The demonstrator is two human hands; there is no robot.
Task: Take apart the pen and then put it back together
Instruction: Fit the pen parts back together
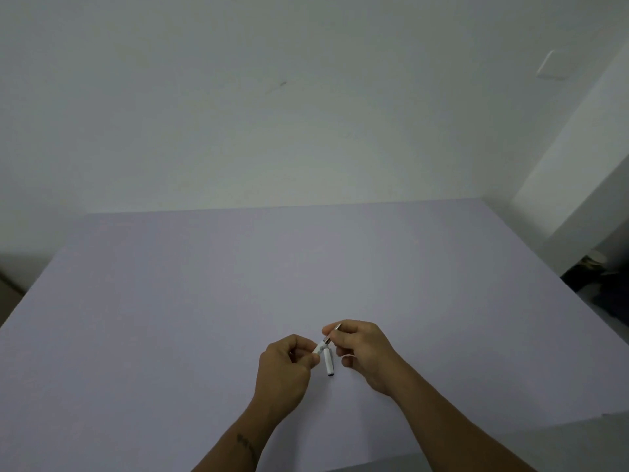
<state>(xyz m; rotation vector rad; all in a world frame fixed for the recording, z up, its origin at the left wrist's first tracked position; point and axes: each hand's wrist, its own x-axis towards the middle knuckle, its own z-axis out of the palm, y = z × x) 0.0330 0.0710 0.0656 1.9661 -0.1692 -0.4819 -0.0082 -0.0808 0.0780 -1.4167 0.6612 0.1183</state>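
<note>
A wide lilac counter (204,301) carries everything, with a pale wall (272,97) behind it. Over its near part, the left hand (287,369) is curled closed, its fingertips pinching the white end of a pen piece (321,348) that points up toward the right hand (362,352). That hand is also closed, pinching a thin metal-tipped refill (335,330) between thumb and forefinger. Just below and between both hands sits a short white barrel part (329,362), possibly resting on the counter; the view is too small to be sure.
</note>
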